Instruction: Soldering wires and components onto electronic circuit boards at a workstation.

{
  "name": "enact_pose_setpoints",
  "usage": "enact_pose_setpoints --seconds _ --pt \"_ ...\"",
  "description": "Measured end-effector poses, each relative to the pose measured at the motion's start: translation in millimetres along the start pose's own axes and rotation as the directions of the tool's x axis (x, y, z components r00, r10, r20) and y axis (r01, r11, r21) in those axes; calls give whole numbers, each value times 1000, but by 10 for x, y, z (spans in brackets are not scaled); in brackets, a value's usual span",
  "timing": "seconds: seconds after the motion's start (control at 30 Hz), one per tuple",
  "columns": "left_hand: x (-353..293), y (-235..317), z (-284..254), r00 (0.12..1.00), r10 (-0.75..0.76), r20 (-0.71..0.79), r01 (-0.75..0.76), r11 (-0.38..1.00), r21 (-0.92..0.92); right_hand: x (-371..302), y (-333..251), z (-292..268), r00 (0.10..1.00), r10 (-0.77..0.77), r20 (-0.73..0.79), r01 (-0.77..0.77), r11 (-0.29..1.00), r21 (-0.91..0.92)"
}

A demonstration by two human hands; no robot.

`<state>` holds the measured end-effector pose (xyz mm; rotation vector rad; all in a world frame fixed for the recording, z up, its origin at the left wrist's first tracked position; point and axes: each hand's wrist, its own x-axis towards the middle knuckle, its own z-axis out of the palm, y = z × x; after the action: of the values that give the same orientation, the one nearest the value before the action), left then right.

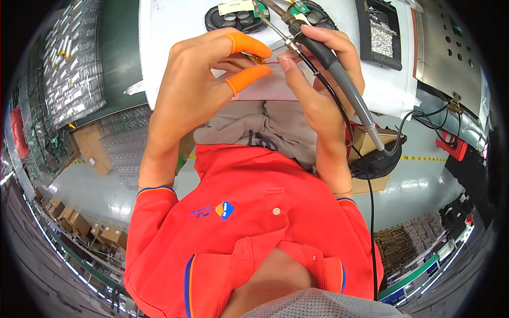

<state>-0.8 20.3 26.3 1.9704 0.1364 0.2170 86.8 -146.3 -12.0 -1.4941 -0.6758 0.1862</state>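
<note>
My left hand (193, 85) wears orange finger cots on its thumb and index finger. Between them is a small gold-coloured part (256, 59), mostly hidden by the fingers. A thin red wire (272, 63) runs from it toward my right fingertips. My right hand (331, 87) is curled around a grey-and-black soldering iron (321, 52) with a thin metal feed tube (273, 24) clamped alongside. Its thumb and a fingertip close near the wire's end. Beyond my hands lie two black rounded housings, one on the left (212, 21) and one on the right (327, 22), each with a green circuit board.
A black tray (365, 50) of small silvery pieces stands at the right of the white work surface (159, 32). Farther right is a perforated metal box (448, 47). Clear plastic trays (74, 69) are stacked at the left. The iron's cable (370, 212) hangs past my right arm.
</note>
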Motion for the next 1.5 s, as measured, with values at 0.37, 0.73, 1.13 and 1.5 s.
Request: enact_pose_setpoints --seconds 0.37,0.73,1.13,1.5 --pt "51 -36 -106 995 -50 86 58 994 -92 56 -1 12 1000 15 27 -15 1000 -6" --pt "582 -157 -262 973 203 -107 -160 935 317 13 147 51 964 -131 -231 133 991 -4" --pt "661 -208 -263 995 -30 -93 50 974 219 100 219 101 978 -69 -199 75 997 22" --pt "664 -212 -260 995 -29 -100 53 969 243 106 213 106 968 -91 -233 99 995 25"
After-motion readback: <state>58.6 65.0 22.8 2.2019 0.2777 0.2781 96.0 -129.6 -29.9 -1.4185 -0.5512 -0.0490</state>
